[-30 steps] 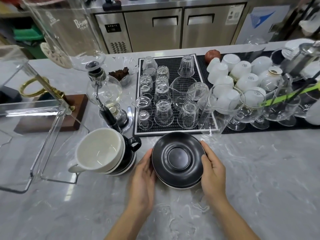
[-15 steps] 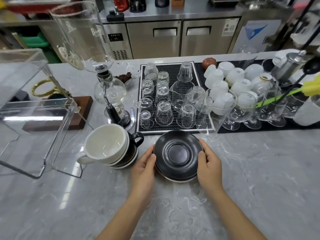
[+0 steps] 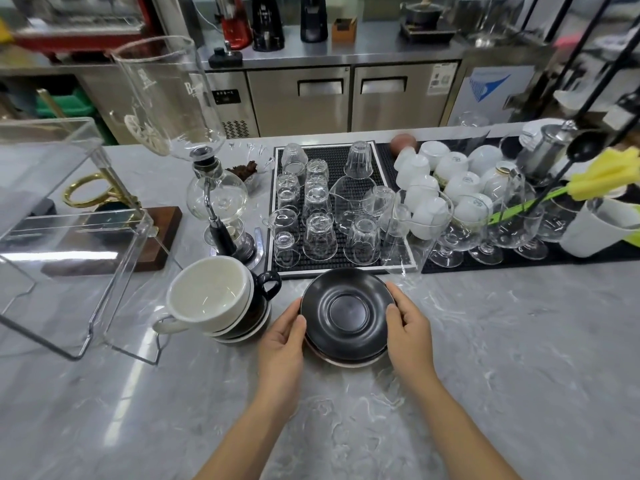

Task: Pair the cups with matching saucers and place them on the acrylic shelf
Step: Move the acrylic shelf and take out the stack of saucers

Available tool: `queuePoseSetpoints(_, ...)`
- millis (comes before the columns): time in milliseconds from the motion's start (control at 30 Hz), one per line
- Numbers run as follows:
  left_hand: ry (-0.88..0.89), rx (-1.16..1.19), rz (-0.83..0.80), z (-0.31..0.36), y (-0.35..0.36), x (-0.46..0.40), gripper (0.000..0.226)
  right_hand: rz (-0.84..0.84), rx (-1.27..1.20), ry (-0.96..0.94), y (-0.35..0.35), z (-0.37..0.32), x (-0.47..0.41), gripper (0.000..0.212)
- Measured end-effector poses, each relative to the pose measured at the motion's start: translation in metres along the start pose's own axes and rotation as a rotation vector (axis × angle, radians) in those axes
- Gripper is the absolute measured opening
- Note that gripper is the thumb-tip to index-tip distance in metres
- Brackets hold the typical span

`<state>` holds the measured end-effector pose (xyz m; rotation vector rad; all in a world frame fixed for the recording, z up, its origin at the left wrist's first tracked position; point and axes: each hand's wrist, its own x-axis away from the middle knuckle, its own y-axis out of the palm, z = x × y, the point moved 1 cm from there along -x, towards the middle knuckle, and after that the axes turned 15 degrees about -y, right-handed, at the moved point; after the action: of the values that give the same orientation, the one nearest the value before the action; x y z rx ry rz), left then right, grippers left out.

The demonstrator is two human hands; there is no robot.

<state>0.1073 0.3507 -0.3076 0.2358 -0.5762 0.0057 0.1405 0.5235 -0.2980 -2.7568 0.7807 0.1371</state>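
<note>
Grey marble tabletop (image 3: 485, 358) runs across whole view. Clear acrylic shelf (image 3: 79, 237) stands at far left, nothing on it. Black drying mat (image 3: 341, 161) behind centre carries upturned glasses; white cups & stemmed glasses crowd the mat to its right. Glass siphon brewer (image 3: 207, 188) stands betw. shelf and mat. Cup stack (image 3: 214, 299) sits just left of centre: white cup on top, black-handled cup under it, saucer rims below. Saucer stack (image 3: 347, 315) lies front-centre on tabletop, just right of cups, black saucer on top, a paler rim showing at the bottom. Left hand (image 3: 282, 336) holds the stack's left edge, thumb on the rim, fingers curled under. Right hand (image 3: 407, 323) grips the right edge, thumb on top of rim.
</note>
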Motion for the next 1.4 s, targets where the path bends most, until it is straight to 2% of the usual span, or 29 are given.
queuePoseSetpoints(133, -0.001, 0.037, 0.061, 0.001, -0.003, 0.005, 0.028, -0.008, -0.058, 0.018, -0.002, 0.000, -0.005, 0.039)
queuePoseSetpoints(267, 0.025, -0.007, 0.129, -0.003, -0.008, 0.010, 0.024, 0.081, -0.047, 0.022, -0.013, 0.007, -0.008, 0.030)
queuePoseSetpoints(367, 0.047, -0.050, 0.161, -0.007, -0.011, 0.012, 0.019, 0.099, 0.007, 0.012, -0.022, 0.014, -0.008, 0.023)
queuePoseSetpoints(533, 0.041, -0.213, 0.193, -0.011, -0.017, 0.006, 0.012, 0.034, 0.162, -0.056, -0.029, 0.016, -0.009, 0.014)
queuePoseSetpoints(633, -0.028, -0.247, 0.183, -0.004, -0.017, 0.004, 0.022, -0.027, 0.207, -0.057, -0.029, 0.015, -0.012, 0.020)
queuePoseSetpoints(833, -0.096, -0.341, 0.123, 0.008, -0.013, 0.003, 0.037, -0.089, 0.323, -0.030, -0.030, 0.016, -0.019, 0.045)
queuePoseSetpoints(967, -0.119, -0.463, 0.121, 0.010, -0.015, -0.004, 0.041, -0.132, 0.400, -0.051, -0.028, 0.014, -0.022, 0.049)
queuePoseSetpoints(1067, -0.086, -0.579, 0.136, 0.013, -0.017, -0.007, 0.045, -0.161, 0.438, -0.044, -0.026, 0.016, -0.023, 0.049)
queuePoseSetpoints(1200, 0.052, -0.774, 0.190, 0.014, -0.019, -0.011, 0.052, -0.208, 0.478, -0.064, -0.026, 0.014, -0.026, 0.046)
queuePoseSetpoints(1400, 0.123, -0.822, 0.173, 0.013, -0.020, -0.014, 0.055, -0.229, 0.505, -0.107, -0.027, 0.013, -0.029, 0.045)
